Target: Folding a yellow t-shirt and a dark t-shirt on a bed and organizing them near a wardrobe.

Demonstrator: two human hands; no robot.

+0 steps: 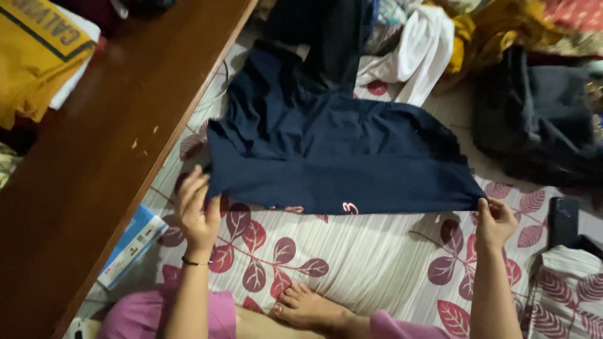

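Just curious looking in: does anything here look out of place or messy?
Yes. Clothes lie in a loose heap at the top of the sheet. A blue box is wedged between the sheet and the wooden board. Both hands pinch the navy garment.

The garment (333, 157) lies spread on the bedsheet (364, 257) at the centre, the left hand (198, 213) at its 8 o'clock corner and the right hand (493, 223) at its 4 o'clock corner. A heap of clothes (440, 37) sits at 1 o'clock and the wooden board (107, 150) runs along 9 o'clock. The phone (563, 220) lies just right of the right hand, the foot (308, 307) at 6 o'clock, and the booklet (133, 245) at 8 o'clock beside the board.
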